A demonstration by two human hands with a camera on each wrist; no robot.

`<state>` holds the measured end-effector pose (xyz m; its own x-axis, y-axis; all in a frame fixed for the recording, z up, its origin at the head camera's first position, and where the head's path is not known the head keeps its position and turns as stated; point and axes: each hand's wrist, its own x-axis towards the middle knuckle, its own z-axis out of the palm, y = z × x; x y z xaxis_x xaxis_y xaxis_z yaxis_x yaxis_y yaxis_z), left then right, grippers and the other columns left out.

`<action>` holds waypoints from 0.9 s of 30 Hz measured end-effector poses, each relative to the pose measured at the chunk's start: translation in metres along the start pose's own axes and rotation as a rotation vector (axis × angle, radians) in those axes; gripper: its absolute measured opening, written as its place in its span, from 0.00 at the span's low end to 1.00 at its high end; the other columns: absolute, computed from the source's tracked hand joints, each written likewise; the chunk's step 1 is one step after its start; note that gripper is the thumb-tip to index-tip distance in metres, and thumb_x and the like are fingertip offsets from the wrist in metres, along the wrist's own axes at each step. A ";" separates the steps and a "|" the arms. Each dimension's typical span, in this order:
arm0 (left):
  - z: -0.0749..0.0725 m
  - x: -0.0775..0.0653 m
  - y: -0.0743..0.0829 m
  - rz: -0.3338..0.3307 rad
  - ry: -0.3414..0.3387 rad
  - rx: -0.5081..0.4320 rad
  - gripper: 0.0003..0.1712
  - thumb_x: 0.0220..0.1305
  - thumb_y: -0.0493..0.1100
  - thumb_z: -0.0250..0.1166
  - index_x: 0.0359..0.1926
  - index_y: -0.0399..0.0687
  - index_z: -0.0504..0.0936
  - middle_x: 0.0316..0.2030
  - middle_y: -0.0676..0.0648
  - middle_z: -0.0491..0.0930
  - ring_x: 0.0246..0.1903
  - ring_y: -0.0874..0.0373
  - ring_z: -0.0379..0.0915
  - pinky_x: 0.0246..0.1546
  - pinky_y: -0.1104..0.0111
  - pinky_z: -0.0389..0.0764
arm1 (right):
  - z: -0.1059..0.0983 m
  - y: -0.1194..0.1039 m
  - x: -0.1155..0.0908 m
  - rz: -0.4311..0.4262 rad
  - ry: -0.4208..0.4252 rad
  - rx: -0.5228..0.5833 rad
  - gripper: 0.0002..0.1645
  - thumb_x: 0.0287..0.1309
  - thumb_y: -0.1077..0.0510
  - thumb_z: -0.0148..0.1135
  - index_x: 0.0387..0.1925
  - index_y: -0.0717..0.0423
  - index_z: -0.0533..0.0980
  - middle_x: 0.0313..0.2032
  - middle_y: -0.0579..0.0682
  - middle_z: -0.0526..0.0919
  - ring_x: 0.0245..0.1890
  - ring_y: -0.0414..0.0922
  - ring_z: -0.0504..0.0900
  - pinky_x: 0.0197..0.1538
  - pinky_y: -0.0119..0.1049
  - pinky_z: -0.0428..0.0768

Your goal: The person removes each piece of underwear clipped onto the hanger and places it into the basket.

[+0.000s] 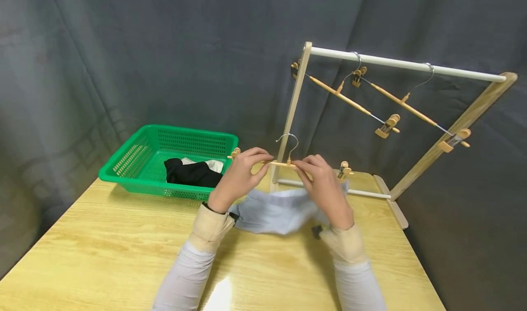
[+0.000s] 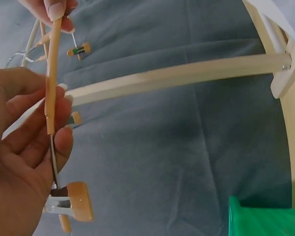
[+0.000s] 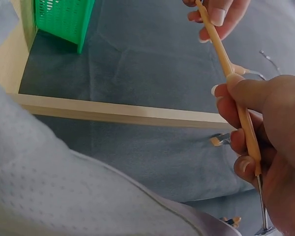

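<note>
Both hands hold a small wooden clip hanger (image 1: 282,164) level above the table, its metal hook upward. My left hand (image 1: 243,176) pinches the bar left of the hook; my right hand (image 1: 323,187) pinches it just right of the hook. A pale blue-grey garment (image 1: 273,212), blurred, hangs below the hands. In the right wrist view, the cloth (image 3: 88,191) shows tiny dots. Near the right end clip (image 1: 344,170) the cloth comes up close; whether the clip bites it, I cannot tell. No cloth shows in the left end clip (image 2: 80,201).
A white-railed wooden rack (image 1: 395,62) stands at the back right, with two clip hangers (image 1: 350,101) on its rail. At the back left, a green plastic basket (image 1: 119,178) holds black cloth (image 1: 193,174) and white cloth (image 1: 216,165). The wooden table (image 1: 103,256) lies beneath.
</note>
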<state>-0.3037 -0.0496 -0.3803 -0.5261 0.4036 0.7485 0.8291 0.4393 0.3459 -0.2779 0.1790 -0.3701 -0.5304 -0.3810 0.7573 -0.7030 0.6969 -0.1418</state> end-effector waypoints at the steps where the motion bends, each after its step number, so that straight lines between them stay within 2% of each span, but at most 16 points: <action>1: -0.001 -0.001 -0.001 -0.010 -0.011 0.007 0.11 0.61 0.39 0.63 0.44 0.43 0.84 0.42 0.50 0.79 0.41 0.59 0.75 0.40 0.71 0.77 | 0.001 0.000 0.000 0.000 -0.002 0.005 0.09 0.53 0.64 0.66 0.38 0.57 0.84 0.29 0.45 0.78 0.28 0.41 0.68 0.28 0.30 0.68; 5: -0.006 -0.004 -0.002 -0.031 -0.043 0.037 0.10 0.60 0.40 0.64 0.42 0.43 0.85 0.39 0.50 0.81 0.40 0.59 0.74 0.40 0.71 0.76 | 0.006 -0.002 0.001 0.006 -0.006 0.019 0.08 0.54 0.63 0.65 0.38 0.58 0.84 0.29 0.46 0.79 0.29 0.41 0.69 0.29 0.31 0.69; 11: -0.008 -0.004 -0.003 0.001 -0.021 0.037 0.09 0.59 0.39 0.64 0.40 0.44 0.86 0.36 0.50 0.82 0.39 0.59 0.74 0.38 0.73 0.76 | 0.002 -0.006 0.002 0.028 0.010 0.028 0.10 0.54 0.62 0.66 0.39 0.58 0.83 0.32 0.47 0.82 0.33 0.43 0.74 0.34 0.35 0.74; 16: -0.011 -0.004 -0.003 0.013 0.009 0.024 0.09 0.59 0.39 0.64 0.40 0.44 0.86 0.36 0.50 0.82 0.39 0.59 0.74 0.37 0.73 0.76 | -0.020 -0.008 0.004 0.023 0.082 0.082 0.11 0.54 0.64 0.65 0.41 0.59 0.83 0.35 0.49 0.84 0.37 0.44 0.78 0.41 0.34 0.75; 19: -0.013 -0.006 -0.003 0.015 0.020 0.015 0.09 0.60 0.39 0.64 0.40 0.43 0.86 0.36 0.50 0.82 0.39 0.59 0.73 0.35 0.72 0.77 | -0.039 -0.006 0.001 0.029 0.173 0.134 0.12 0.53 0.67 0.65 0.41 0.58 0.83 0.34 0.50 0.84 0.35 0.43 0.77 0.39 0.30 0.73; 22: -0.014 -0.007 -0.003 0.021 0.030 0.006 0.09 0.59 0.38 0.64 0.41 0.42 0.86 0.36 0.49 0.82 0.39 0.59 0.73 0.34 0.72 0.76 | -0.055 0.001 -0.005 0.086 0.230 0.142 0.12 0.54 0.68 0.63 0.41 0.58 0.83 0.34 0.51 0.84 0.34 0.41 0.76 0.37 0.26 0.73; 24: -0.016 -0.007 -0.004 0.025 0.039 0.007 0.10 0.60 0.39 0.64 0.41 0.42 0.86 0.37 0.50 0.82 0.39 0.60 0.73 0.35 0.74 0.75 | -0.061 0.007 -0.009 0.144 0.222 0.117 0.13 0.57 0.65 0.62 0.44 0.57 0.82 0.36 0.51 0.84 0.35 0.41 0.76 0.39 0.23 0.71; 27: -0.020 -0.006 -0.007 0.039 0.060 0.005 0.10 0.61 0.41 0.63 0.41 0.42 0.86 0.37 0.50 0.82 0.39 0.60 0.73 0.34 0.74 0.75 | -0.064 0.016 -0.015 0.245 0.112 0.090 0.17 0.62 0.58 0.57 0.52 0.56 0.78 0.43 0.53 0.82 0.42 0.44 0.76 0.45 0.28 0.71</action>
<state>-0.3021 -0.0714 -0.3755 -0.4812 0.3719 0.7938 0.8476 0.4285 0.3131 -0.2510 0.2341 -0.3428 -0.6377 -0.1345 0.7584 -0.6019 0.7014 -0.3817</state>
